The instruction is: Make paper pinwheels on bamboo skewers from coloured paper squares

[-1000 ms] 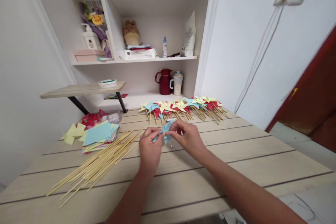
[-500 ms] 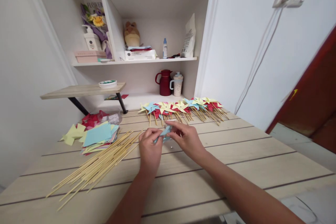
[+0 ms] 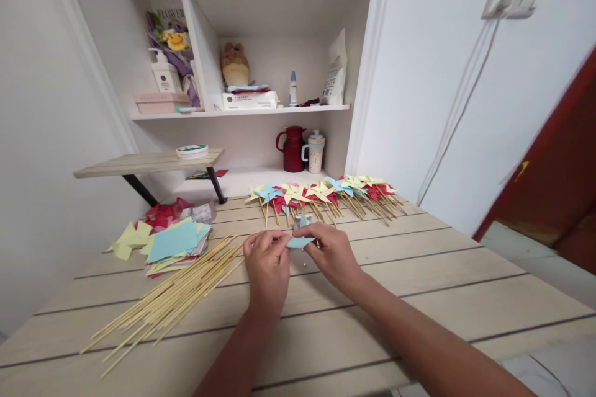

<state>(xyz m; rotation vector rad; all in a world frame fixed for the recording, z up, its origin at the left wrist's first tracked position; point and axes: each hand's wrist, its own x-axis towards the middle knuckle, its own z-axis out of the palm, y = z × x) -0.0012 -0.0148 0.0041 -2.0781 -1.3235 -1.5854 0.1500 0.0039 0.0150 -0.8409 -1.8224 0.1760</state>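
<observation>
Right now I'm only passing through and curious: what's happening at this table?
A person is folding a small light-blue paper piece, pinched between the left hand and right hand just above the wooden table. To the left lie loose bamboo sticks and a stack of coloured paper squares. A row of finished paper pinwheels on sticks lies along the far edge.

Surface: I see a pale wooden plank table (image 3: pixel 419 285) filling the lower half of the frame.
Left of centre: a loose bundle of thin bamboo sticks (image 3: pixel 172 294) lies slantwise on it.
Upper left of the tabletop: a stack of blue, yellow and red paper squares (image 3: pixel 170 239).
Far edge, centre: a row of finished paper pinwheels on sticks (image 3: pixel 326 193).
</observation>
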